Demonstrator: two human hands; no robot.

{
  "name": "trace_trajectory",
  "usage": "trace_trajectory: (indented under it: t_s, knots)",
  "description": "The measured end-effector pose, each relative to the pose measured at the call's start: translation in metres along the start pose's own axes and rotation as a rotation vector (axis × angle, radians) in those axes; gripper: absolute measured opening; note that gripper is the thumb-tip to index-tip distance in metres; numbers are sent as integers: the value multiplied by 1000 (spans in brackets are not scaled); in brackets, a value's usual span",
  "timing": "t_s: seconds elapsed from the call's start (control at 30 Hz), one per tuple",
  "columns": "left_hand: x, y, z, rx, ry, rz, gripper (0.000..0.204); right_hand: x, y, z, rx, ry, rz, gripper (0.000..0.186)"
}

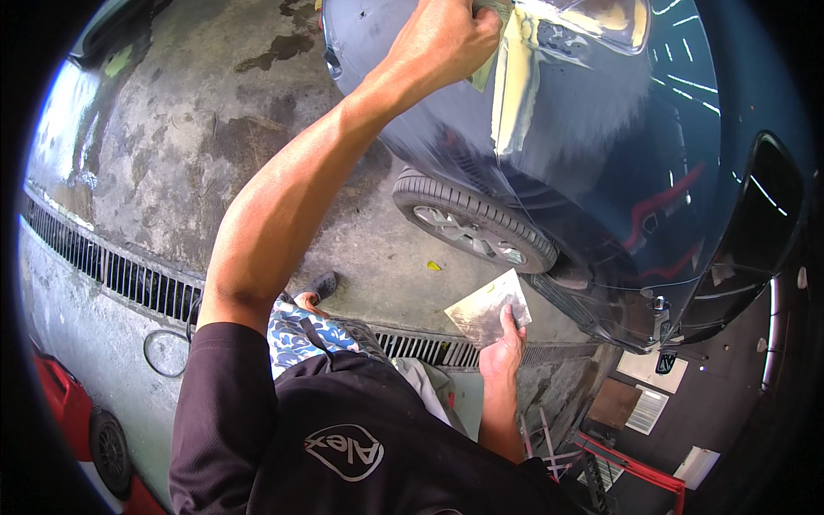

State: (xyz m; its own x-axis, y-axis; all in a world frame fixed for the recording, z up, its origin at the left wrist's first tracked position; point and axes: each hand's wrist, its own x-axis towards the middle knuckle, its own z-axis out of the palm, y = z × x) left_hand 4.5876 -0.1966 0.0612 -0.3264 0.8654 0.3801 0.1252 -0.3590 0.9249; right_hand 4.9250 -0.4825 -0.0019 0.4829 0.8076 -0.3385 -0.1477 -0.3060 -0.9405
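At the top of the view, my left hand [453,39] is closed against the dark blue car body [592,120]. It grips a thin yellow-green putty spreader [482,75], mostly hidden behind the fingers. Just right of that hand, a strip of cream body filler [515,86] runs down the panel, and more filler [631,26] lies around a recess. Grey sanded patches surround it. Lower down, my right hand [505,342] pinches a square, pale mixing board [481,309] with dark smears, its thumb on top. The board is held apart from the car.
A car wheel [472,225] sits below the panel. A grated floor drain [129,270] crosses the stained concrete. A yellow leaf [433,266] lies near my shoe [321,286]. There is a cable loop [165,354] and a red car [69,412] at left, and a red metal frame [631,468] at lower right.
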Motion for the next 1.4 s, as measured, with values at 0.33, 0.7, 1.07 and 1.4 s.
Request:
trace_trajectory:
  t_s: [0.33,0.7,1.07,1.4]
  knots:
    - [1,-9,4,58,50,105,26,1,2,1,2,-13,15,33]
    - [0,-10,5,23,26,111,28,3,8,-3,13,32,43,32]
    - [-1,-11,8,16,35,129,29,4,12,-5,-19,9,39,32]
    - [-7,-18,15,11,88,200,26,7,14,-9,-6,-4,41,33]
